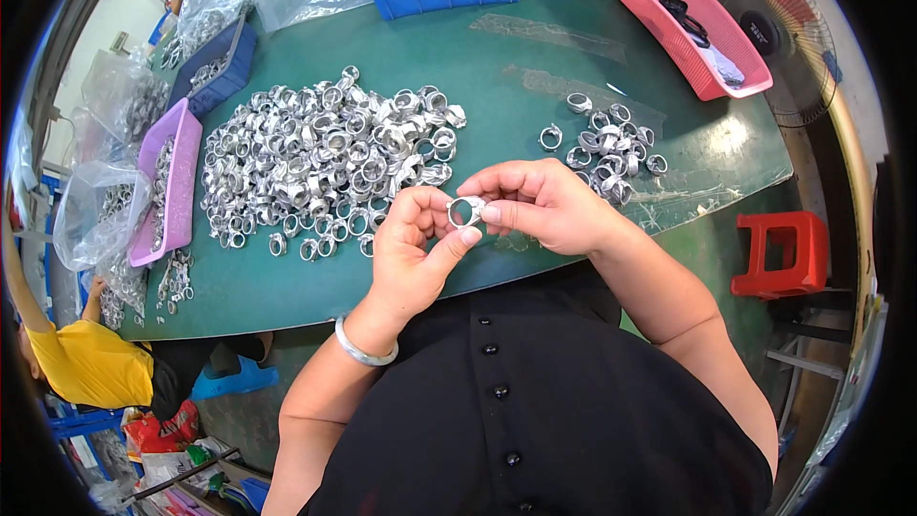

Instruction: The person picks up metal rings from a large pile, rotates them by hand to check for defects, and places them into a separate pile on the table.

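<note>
So the person at the counter [401, 48] has one small metal ring [475, 204] up in their fingers, just off the near-right edge of the big heap [315, 162]. Left hand [413, 239] has its grip curled to about ring width, holding the lower left; right hand [549, 205] has a tighter grip, thumb pressed on the chunky side. That thumb covers part of the ring, and I can't make out the far fingertips. The heap is all dull silvery rings with knobbly lumps, so jumbled that the buried ones don't show. Right of it there's a smaller cluster [611, 148] of similar rings. Left of it, a smooth purple tub [181, 186] holds metal bits too small to tell apart, next to a crinkly clear bag [95, 210]. Beyond it sits a hard blue plastic tray [449, 3] of more metal.
</note>
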### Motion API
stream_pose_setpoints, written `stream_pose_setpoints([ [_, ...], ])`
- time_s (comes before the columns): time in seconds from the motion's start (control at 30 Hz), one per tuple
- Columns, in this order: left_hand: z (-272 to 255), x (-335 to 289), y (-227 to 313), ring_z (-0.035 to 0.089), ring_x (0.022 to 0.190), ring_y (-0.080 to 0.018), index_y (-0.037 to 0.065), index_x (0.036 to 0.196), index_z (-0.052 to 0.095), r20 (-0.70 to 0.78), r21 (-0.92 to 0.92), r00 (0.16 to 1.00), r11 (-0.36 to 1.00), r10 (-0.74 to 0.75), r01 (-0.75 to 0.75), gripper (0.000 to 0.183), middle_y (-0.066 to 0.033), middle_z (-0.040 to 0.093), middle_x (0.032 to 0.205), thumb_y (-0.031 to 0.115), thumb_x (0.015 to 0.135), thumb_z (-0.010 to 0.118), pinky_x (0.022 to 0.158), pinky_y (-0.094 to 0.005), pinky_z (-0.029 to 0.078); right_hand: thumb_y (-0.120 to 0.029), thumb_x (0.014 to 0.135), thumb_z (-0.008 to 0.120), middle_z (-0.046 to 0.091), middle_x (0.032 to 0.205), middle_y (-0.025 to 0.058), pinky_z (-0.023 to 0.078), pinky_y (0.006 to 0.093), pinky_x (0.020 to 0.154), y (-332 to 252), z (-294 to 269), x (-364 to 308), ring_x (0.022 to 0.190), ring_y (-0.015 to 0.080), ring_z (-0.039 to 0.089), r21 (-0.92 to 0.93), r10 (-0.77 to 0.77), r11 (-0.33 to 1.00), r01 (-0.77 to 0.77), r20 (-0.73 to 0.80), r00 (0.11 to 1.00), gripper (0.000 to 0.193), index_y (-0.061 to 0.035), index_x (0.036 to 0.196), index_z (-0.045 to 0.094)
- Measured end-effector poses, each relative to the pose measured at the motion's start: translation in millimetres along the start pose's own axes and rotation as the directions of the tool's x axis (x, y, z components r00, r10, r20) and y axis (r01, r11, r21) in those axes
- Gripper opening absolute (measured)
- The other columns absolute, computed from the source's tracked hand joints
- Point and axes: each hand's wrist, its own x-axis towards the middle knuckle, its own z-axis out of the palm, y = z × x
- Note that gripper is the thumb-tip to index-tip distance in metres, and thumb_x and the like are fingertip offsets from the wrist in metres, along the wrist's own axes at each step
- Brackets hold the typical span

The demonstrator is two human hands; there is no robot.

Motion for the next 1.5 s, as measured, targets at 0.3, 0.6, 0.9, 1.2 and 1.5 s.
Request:
stream_pose_setpoints([
  [0.3,-0.8,0.4,0.9,0.06,0.071,-0.0122,0.006,0.102,0.046,0.017,-0.233,0.994,0.967,-0.105,0.106,0.014,-0.007,0.061,0.086,0.01,0.092,0.055,0.06,-0.0244,0.052,0.001,0.082,0.062,0.062,0.093,0.006,0.048,0.0266,0.076,0.7,-2.5,-1.3,0.085,0.013,0.059,-0.239,-0.273,0.934,0.266,0.002,0.962,0.025,0.0004,0.107,0.063],
  [0.6,-3.9,-0.2,-5.4,0.06,0.086,-0.014,0.005,0.102,0.046,0.038,-0.323,0.998,0.945,-0.043,0.053,0.018,-0.008,0.057,0.097,0.004,0.089,0.058,0.075,-0.0274,0.052,0.007,0.076,0.062,0.06,0.089,0.0068,0.047,0.0284,0.075,-6.6,3.8,-5.6,0.082,0.0169,0.06,-0.456,-0.367,0.818,0.35,0.054,0.929,0.035,-0.0014,0.11,0.061],
  [0.9,-2.5,1.0,-4.1,0.058,0.092,-0.0166,0.003,0.119,0.043,0.001,-0.065,0.976,0.974,0.216,-0.215,0.053,-0.0102,0.057,0.102,-0.005,0.075,0.071,0.083,-0.0303,0.049,0.007,0.078,0.06,0.059,0.08,0.0025,0.047,0.0252,0.066,1.3,4.9,-6.4,0.071,0.0096,0.055,-0.402,-0.394,0.853,0.333,-0.077,0.916,0.043,-0.0041,0.119,0.054],
  [1.2,-4.6,2.2,-10.7,0.059,0.085,-0.0166,0.002,0.122,0.047,0.073,0.217,0.876,0.85,0.477,-0.481,0.057,-0.0108,0.059,0.099,-0.005,0.072,0.073,0.078,-0.0293,0.048,0.01,0.08,0.058,0.062,0.089,0.0042,0.047,0.0236,0.074,-0.3,1.7,-9.0,0.082,0.0076,0.057,-0.326,-0.292,0.909,0.26,-0.053,0.955,0.046,-0.0014,0.124,0.051],
  [1.5,-5.9,6.2,-9.1,0.061,0.08,-0.017,0.002,0.125,0.047,0.114,0.325,0.843,0.782,0.525,-0.531,0.061,-0.0106,0.061,0.094,-0.004,0.071,0.074,0.075,-0.0288,0.048,0.011,0.081,0.057,0.062,0.091,0.0046,0.047,0.0237,0.076,1.2,-0.2,-7.8,0.083,0.0082,0.058,-0.268,-0.301,0.923,0.275,-0.059,0.952,0.045,-0.0009,0.124,0.051],
])
